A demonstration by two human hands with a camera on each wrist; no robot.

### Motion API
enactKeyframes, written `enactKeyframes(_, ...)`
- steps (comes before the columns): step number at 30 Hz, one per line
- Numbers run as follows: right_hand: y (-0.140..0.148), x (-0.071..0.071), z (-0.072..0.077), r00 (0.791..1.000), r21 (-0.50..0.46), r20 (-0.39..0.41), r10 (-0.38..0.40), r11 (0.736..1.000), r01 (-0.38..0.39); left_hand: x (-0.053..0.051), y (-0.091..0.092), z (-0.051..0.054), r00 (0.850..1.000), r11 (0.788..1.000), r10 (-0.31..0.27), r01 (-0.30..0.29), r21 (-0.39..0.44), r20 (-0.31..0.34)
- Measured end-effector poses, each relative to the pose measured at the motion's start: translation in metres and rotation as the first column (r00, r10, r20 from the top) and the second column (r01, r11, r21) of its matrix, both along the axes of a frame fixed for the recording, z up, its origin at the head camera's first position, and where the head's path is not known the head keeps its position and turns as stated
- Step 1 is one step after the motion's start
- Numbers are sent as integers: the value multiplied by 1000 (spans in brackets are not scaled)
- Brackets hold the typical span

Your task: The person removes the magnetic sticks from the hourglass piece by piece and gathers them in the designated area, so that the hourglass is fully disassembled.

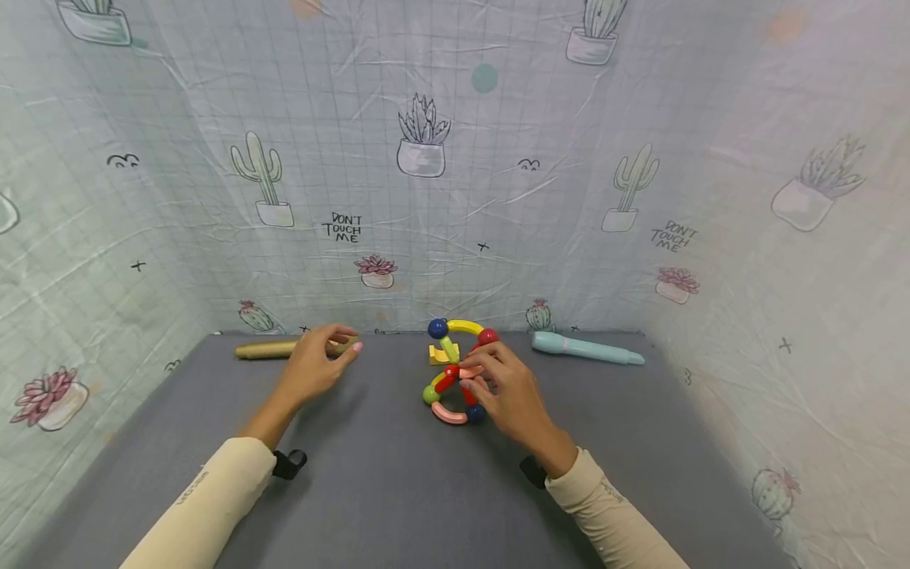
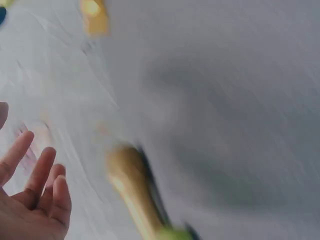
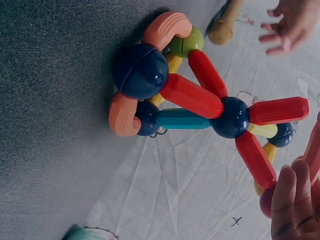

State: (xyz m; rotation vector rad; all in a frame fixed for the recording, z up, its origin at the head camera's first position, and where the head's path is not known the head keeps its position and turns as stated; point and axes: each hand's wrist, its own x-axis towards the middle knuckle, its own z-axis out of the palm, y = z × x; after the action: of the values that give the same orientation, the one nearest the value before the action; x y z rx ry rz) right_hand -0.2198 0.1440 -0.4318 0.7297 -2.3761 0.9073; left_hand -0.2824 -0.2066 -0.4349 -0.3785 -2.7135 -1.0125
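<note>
A structure of coloured rods and balls stands on the grey table; its navy centre ball joins several red rods, and curved salmon pieces lie at its base. At its upper right, my right hand pinches a salmon piece beside a red ball. My left hand is raised with relaxed fingers and nothing in it, in front of a gold cylinder.
A light blue tapered cylinder lies at the table's back right. Behind the structure is a small yellow piece. A patterned cloth hangs along the back and sides of the grey table.
</note>
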Motion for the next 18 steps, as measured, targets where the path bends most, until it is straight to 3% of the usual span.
enactKeyframes(5, 1, 0, 0, 1000, 1, 3, 0, 1000, 0, -4, 42, 11, 991, 983, -123, 114, 141, 54)
enactKeyframes(10, 1, -1, -3, 1000, -2, -25, 5, 1000, -5, -6, 74, 14, 972, 947, -216, 184, 264, 97)
enactKeyframes(18, 2, -1, -5, 999, 23, -53, 1, 1000, 0, -8, 104, 16, 952, 911, -286, 235, 339, 109)
